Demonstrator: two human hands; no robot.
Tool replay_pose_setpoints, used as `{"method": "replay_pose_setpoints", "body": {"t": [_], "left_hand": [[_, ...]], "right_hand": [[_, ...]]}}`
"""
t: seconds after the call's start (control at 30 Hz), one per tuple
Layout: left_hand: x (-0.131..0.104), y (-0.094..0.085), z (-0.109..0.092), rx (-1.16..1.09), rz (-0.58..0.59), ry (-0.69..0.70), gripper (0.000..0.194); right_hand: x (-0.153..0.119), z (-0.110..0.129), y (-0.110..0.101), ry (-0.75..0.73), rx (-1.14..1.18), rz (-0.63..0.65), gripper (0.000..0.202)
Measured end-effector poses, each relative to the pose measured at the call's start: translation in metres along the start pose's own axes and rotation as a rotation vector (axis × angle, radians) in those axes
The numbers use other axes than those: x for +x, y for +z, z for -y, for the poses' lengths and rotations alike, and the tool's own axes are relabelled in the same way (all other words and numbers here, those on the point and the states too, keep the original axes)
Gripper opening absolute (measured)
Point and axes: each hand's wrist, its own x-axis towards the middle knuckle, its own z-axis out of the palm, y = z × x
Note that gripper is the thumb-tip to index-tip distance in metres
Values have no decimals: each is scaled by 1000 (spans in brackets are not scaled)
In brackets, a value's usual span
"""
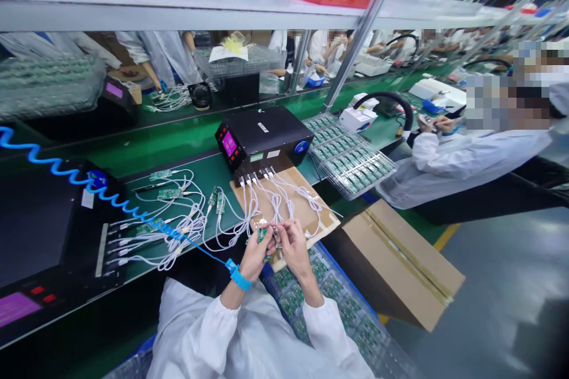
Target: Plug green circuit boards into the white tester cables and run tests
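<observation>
The left hand (253, 256) grasps a small green circuit board (262, 234); at its three o'clock the right hand (294, 247), hold unclear, apparently assists a connecting step, which calls for steady alignment.

your fingers (291, 231) cover much of the circuit board (261, 234), and the small piece pinched at their tips is too tiny to make out. the blue-edged tray (356, 292) runs partly beneath your sleeves (326, 323). at your left, the big black unit (33, 219) and the coiled blue cord (57, 164) are cut off by the picture's edge. you can't read the pink screen (229, 143); its characters are too small.
</observation>
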Motion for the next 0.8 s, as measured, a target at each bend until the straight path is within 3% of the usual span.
{"method": "replay_pose_setpoints", "body": {"t": [0.27, 0.53, 0.8], "left_hand": [[3, 1, 1, 39, 6, -30, 66], [4, 2, -4, 70, 78, -78, 62], [8, -3, 0, 92, 110, -88, 65]], "right_hand": [[0, 2, -4, -36, -46, 31, 28], [7, 7, -19, 43, 78, 77, 25], [7, 3, -17, 31, 53, 100, 28]]}}
